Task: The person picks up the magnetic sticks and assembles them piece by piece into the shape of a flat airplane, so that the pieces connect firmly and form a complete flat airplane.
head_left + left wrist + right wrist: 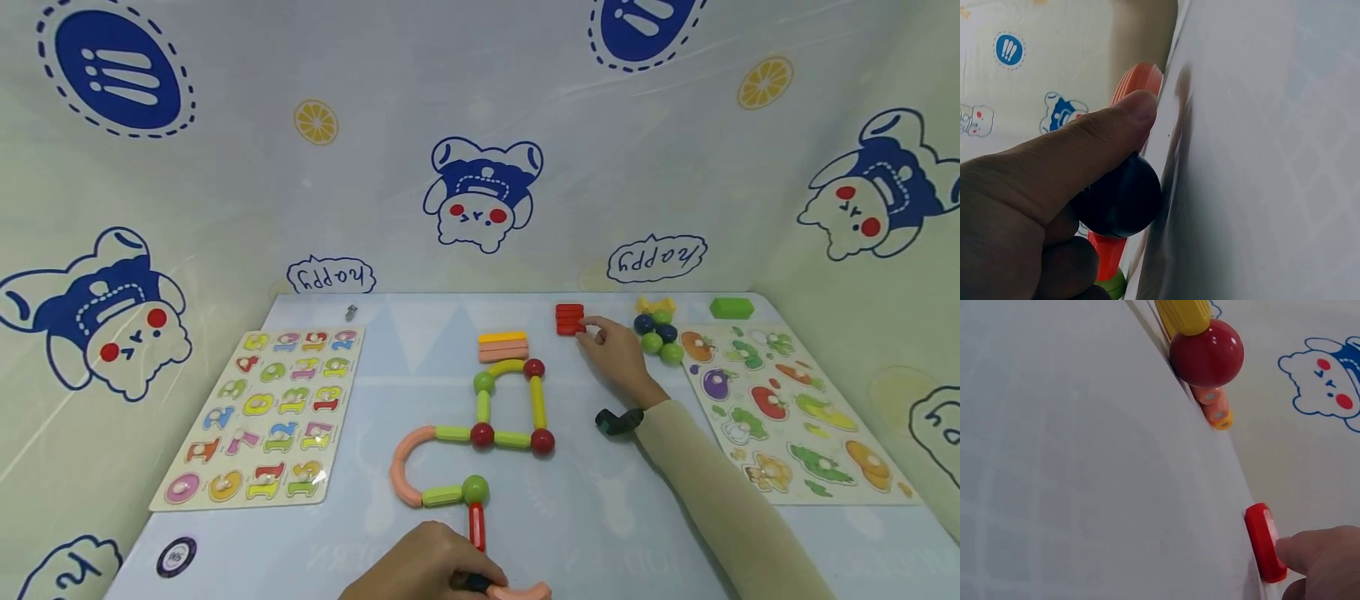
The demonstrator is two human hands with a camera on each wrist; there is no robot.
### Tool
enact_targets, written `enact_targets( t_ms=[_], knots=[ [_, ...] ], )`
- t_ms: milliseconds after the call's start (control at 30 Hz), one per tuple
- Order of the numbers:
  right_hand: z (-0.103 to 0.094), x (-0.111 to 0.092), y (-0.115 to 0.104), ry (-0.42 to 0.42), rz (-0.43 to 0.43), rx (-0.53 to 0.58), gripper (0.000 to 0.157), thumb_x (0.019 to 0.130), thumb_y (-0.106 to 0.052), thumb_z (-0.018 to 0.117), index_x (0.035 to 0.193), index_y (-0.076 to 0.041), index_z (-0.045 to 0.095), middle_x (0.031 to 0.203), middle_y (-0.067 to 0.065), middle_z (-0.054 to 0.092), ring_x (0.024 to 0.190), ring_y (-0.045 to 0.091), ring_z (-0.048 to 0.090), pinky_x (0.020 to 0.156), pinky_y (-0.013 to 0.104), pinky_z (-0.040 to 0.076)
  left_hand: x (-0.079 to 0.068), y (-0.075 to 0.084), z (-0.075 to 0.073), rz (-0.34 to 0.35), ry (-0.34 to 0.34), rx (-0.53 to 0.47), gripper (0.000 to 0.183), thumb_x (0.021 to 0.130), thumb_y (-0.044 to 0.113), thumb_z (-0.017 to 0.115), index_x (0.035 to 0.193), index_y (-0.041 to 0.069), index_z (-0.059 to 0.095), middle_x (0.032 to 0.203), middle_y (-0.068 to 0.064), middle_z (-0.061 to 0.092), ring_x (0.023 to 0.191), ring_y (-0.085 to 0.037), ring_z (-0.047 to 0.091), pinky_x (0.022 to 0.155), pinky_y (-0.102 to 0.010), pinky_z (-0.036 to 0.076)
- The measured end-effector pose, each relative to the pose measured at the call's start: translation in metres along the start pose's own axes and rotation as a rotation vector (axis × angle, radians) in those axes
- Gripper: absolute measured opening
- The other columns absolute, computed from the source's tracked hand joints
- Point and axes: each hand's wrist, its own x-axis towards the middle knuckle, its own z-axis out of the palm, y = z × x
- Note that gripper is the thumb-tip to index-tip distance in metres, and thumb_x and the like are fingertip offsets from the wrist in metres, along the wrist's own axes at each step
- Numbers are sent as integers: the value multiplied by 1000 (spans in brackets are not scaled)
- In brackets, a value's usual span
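Observation:
At the bottom of the head view my left hand (435, 562) grips a dark magnetic ball (1124, 197), its thumb lying along a salmon curved stick (1138, 80) beside the ball. A red stick (477, 527) runs from there to a green ball (476, 490), part of a shape of sticks and balls flat on the table. My right hand (613, 354) reaches to the back and pinches the right end of the nearest red stick (1265, 542) in a small red stack (569, 312). Its other fingers are mostly hidden in the right wrist view.
Salmon and yellow sticks (503, 347) lie behind the shape. Loose blue and green balls (651, 342) sit right of my right hand, near yellow pieces (656, 305) and a green block (732, 308). A number board (262, 417) is left, a vegetable board (795, 408) right.

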Motion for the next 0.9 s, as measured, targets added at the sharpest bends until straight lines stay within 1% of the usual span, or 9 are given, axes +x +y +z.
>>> enact_targets(
  t_ms=[67,200,267,433,467,567,700,800,900],
  knots=[
    [0,1,-2,9,-1,0,39,89,-37,62,125,-23,59,62,6,49,57,23,45,51,31,38,0,0,0,-2,-1,-4,17,87,32,64,101,24,70,80,24,61,62,17,49,54,-10,44],
    [-2,-1,-6,3,-39,17,38,89,-40,61,123,-23,60,62,6,49,57,23,45,51,30,39,-1,0,0,-11,2,6,16,87,33,65,100,26,70,78,26,61,61,17,49,53,-10,44],
    [-5,-4,-5,33,-44,13,37,90,-40,60,122,-22,61,63,6,49,57,23,45,51,31,39,0,0,0,0,10,27,16,86,33,65,100,27,70,78,26,60,62,17,48,53,-9,43],
    [-20,-15,10,232,73,-49,39,91,-41,56,123,-19,60,63,5,50,55,22,45,49,32,36,2,0,1,34,19,52,16,87,35,64,100,27,70,79,26,60,63,18,47,54,-8,42],
    [-23,-17,13,262,97,-50,41,92,-41,55,125,-18,59,63,5,51,55,22,46,49,32,36,2,0,1,31,19,52,16,87,35,64,100,27,70,79,27,60,63,18,48,54,-8,42],
    [-32,-23,18,339,123,-32,45,93,-41,53,129,-14,56,68,7,55,58,23,49,49,34,36,1,0,0,6,16,34,15,87,35,64,99,28,70,78,28,59,62,17,49,53,-9,43],
    [-43,-36,24,402,186,-33,47,91,-36,55,132,-11,54,73,9,57,64,24,51,53,35,34,1,0,0,2,3,14,15,87,34,64,99,27,70,79,27,60,63,17,50,55,-9,44],
    [-47,-44,30,406,228,-52,49,90,-35,58,131,-8,54,67,8,55,62,23,50,52,34,33,0,-1,1,27,9,39,15,87,34,64,99,27,70,78,27,59,63,18,48,55,-8,43],
    [-46,-46,34,399,203,-56,51,90,-37,59,129,-4,55,62,8,53,55,22,49,47,34,34,-1,-1,1,37,21,62,15,87,33,64,99,27,70,77,27,59,61,19,46,52,-7,41]
  ],
)
